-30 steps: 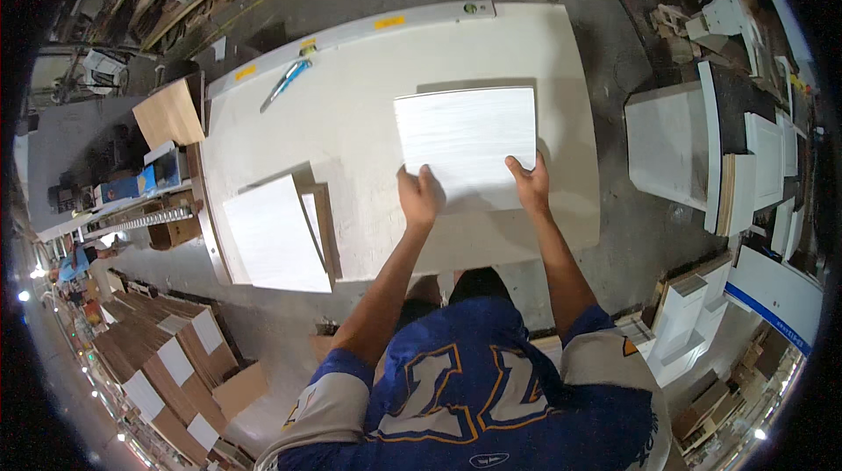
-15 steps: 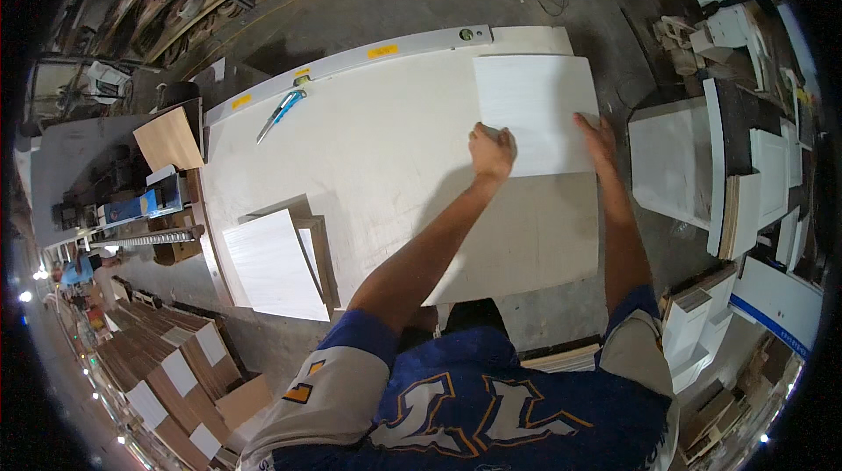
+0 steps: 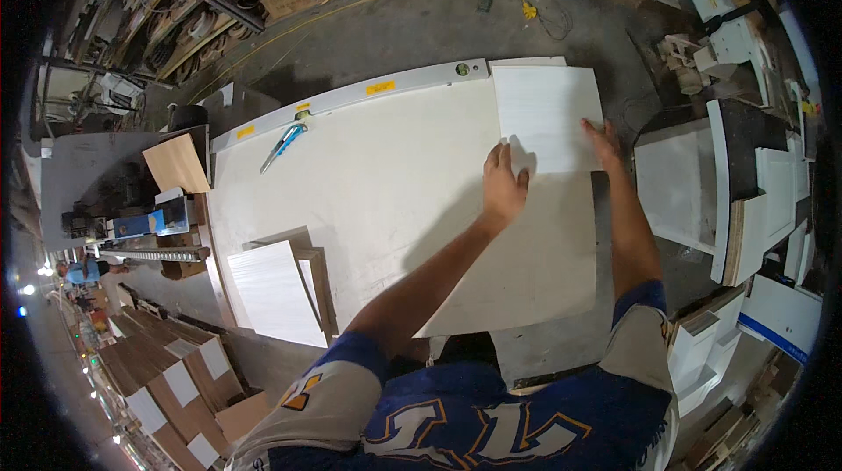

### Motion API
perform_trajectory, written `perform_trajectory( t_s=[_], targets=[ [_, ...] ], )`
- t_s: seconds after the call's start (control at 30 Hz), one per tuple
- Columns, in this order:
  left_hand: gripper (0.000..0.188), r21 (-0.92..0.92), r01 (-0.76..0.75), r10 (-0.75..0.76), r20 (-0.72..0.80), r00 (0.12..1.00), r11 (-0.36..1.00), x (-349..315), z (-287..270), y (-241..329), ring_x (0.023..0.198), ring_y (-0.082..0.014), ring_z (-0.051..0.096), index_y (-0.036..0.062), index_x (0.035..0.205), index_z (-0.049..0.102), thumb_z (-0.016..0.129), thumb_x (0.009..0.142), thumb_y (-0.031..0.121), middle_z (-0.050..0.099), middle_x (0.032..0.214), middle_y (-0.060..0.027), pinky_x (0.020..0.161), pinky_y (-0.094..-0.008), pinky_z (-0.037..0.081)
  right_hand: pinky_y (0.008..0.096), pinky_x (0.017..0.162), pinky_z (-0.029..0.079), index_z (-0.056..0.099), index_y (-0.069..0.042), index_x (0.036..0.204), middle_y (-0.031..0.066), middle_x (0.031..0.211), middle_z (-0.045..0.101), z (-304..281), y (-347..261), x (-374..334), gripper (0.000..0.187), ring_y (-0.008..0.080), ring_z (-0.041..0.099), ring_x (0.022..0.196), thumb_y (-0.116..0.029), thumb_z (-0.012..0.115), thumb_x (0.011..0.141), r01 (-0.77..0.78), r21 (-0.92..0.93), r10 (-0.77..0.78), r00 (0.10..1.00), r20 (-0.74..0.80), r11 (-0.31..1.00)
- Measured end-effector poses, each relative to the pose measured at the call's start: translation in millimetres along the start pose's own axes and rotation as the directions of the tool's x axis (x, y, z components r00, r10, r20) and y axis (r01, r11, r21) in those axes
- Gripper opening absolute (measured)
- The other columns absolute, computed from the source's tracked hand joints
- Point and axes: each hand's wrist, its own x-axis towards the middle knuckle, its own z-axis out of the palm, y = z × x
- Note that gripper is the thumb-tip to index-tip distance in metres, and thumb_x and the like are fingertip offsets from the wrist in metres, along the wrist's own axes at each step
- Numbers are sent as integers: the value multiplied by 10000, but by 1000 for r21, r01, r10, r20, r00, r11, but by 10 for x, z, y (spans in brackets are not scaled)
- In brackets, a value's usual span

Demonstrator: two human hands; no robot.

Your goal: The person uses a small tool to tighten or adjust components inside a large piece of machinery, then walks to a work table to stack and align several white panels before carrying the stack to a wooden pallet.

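Observation:
A white rectangular panel (image 3: 548, 111) lies at the far right corner of a pale worktable (image 3: 386, 208). At its right edge, my right hand (image 3: 603, 145) grips it with the thumb over the top face. My left hand (image 3: 505, 189) is by the panel's near left corner, fingers stretched out and thumb apart, with nothing held. A long metal spirit level (image 3: 351, 96) runs along the table's far edge, its right end close to the panel. A blue utility knife (image 3: 285, 145) rests near the level.
Several white panels (image 3: 279, 291) are stacked at the table's near left corner. Left of the table is a wooden piece (image 3: 178, 164) on a dark surface. White cabinet parts (image 3: 680, 177) stand to the right. A yellow cord (image 3: 351, 2) crosses the floor beyond.
The white panel has slid away from me and slightly right, up beside the level's end. My left hand has uncurled its fingers. The whole view has shifted, so the table sits lower.

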Motion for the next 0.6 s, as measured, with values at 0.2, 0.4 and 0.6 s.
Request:
perform_trajectory(
  t_s=[0.2,0.4,0.6],
  targets=[
    [434,-41,210,-193,252,948,977,-1613,-1067,-43,1259,-404,531,28,1333,548,692,943,155,569,1343,-205,1067,-484,447,432,1001,470,638,6,1324,155,1266,677,54,282,431,790,286,619,1118,-644,685,877,20,102,-39,981,190,995],
    [403,142,183,-202,132,971,973,-2712,-2253,-417,1235,-373,562,37,1292,578,713,933,161,595,1300,-187,1043,-466,476,543,1080,428,476,32,1478,265,1435,534,319,19,201,948,417,520,1329,-719,578,910,8,-599,-249,914,-320,801],
    [603,613,324,-52,-418,907,721,-3019,-4104,-1858,1219,-402,546,-33,1339,535,781,863,245,595,1306,-222,1039,-496,415,514,1144,363,477,-39,1460,188,1518,439,1836,-795,-2533,583,337,433,1402,-324,683,994,630,55,-614,771,-171,775]
  ],
)
